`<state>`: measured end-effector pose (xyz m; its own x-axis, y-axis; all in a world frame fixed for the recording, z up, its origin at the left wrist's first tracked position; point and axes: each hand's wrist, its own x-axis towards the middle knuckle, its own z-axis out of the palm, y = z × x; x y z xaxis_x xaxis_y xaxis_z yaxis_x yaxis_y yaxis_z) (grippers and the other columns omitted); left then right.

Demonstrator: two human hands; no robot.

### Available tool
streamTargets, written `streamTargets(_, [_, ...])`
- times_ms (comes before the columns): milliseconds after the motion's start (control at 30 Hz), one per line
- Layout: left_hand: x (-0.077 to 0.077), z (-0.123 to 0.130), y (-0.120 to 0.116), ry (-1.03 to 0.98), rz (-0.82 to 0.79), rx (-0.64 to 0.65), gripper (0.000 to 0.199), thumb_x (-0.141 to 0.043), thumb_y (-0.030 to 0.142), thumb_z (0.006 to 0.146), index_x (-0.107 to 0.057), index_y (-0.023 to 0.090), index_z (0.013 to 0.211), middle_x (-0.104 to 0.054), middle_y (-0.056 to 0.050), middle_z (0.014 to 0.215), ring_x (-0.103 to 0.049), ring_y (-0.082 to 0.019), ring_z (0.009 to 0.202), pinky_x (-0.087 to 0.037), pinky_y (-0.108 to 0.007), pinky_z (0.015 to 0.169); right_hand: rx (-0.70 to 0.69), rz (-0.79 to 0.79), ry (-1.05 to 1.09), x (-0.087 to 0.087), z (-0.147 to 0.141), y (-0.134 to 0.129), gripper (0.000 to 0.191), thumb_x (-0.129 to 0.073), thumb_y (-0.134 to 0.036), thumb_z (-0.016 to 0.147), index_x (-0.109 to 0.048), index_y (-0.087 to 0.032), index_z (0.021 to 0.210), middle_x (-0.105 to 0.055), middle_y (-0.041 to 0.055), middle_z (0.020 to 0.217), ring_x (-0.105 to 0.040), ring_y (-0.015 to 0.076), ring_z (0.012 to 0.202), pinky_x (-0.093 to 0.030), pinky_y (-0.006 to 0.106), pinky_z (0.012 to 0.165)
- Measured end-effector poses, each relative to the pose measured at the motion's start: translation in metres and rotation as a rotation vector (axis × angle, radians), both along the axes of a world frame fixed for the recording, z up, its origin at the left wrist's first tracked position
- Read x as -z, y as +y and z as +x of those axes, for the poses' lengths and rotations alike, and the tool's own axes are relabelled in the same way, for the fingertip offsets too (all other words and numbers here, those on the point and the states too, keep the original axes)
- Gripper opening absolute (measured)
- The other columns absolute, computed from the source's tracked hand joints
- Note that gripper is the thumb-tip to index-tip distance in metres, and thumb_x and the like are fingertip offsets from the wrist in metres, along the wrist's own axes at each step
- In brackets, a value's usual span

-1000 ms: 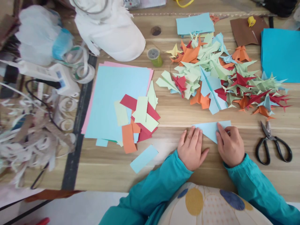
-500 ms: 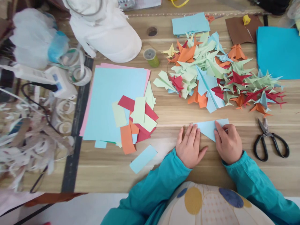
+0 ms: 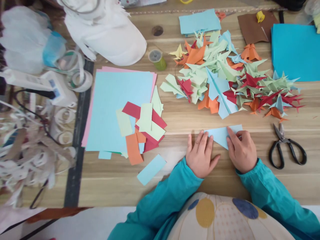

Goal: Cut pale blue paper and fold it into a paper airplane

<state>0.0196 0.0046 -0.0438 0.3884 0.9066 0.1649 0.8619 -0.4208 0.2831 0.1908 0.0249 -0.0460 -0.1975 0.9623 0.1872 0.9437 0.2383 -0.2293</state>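
Observation:
A folded piece of light-blue paper [image 3: 221, 137], roughly triangular, lies flat on the wooden table before me. My left hand [image 3: 201, 154] rests palm down with its fingers spread, the fingertips at the paper's left point. At the other side, my right hand [image 3: 242, 148] presses on the paper with its index finger, the thumb close by and the remaining fingers curled under. Part of the paper is hidden beneath the right fingers. Black-handled scissors [image 3: 282, 141] lie partly open to the right of that hand.
Beyond my hands sits a pile of folded paper figures [image 3: 222, 66]. To the left are large paper sheets [image 3: 112, 100] with loose cut strips [image 3: 133, 148] on top. A spool of green thread [image 3: 157, 60], a blue paper stack [image 3: 296, 53] and ribbon scraps [image 3: 32, 160] lie around.
The whole view has shifted slightly, so things appear a little further left. Both hands stay at the folded paper in nearly the same pose.

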Motion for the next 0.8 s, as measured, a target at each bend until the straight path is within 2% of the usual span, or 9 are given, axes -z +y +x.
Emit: streamTargets(800, [0.0002,-0.0002,0.0003,-0.023,-0.01,0.0,0.057,-0.045,0.045,0.08,-0.047,0.008,0.123,-0.047,-0.019,0.128,-0.034,-0.032,0.125,-0.007,-0.056,0.105,-0.005,-0.003,0.001,-0.0026,-0.0002,0.001,0.037,-0.043,-0.026,0.085,-0.056,-0.014,0.117,-0.044,0.0081,0.084,-0.043,0.0142,0.066,-0.042,0.027,0.061])
